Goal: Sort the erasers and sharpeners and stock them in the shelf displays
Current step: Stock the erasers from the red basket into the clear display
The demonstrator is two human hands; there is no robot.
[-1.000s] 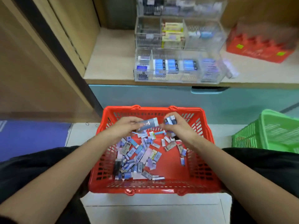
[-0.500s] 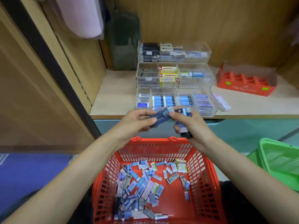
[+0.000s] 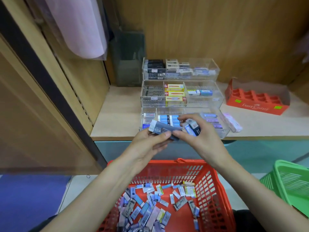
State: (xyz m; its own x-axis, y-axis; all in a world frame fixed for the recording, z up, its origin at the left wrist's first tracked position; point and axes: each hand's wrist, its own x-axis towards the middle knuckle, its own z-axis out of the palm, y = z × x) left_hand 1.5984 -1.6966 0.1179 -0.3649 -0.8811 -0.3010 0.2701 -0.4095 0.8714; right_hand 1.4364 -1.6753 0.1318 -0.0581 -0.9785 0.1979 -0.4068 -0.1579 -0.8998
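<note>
**Head view: erasers held at the display's front**

Left hand point(image 3: 150, 145) pinches a long eraser point(image 3: 164, 129), its long axis lying left to right, white end leftward. Right hand point(image 3: 200, 141) grips several small erasers point(image 3: 192, 127), its thumb touching the long one's right end. Both hover just before the bottom tier point(image 3: 223, 125) on the shelf point(image 3: 117, 114); the left is nearer its left compartments. Basket point(image 3: 217, 198) below holds the unsorted rest.
</note>
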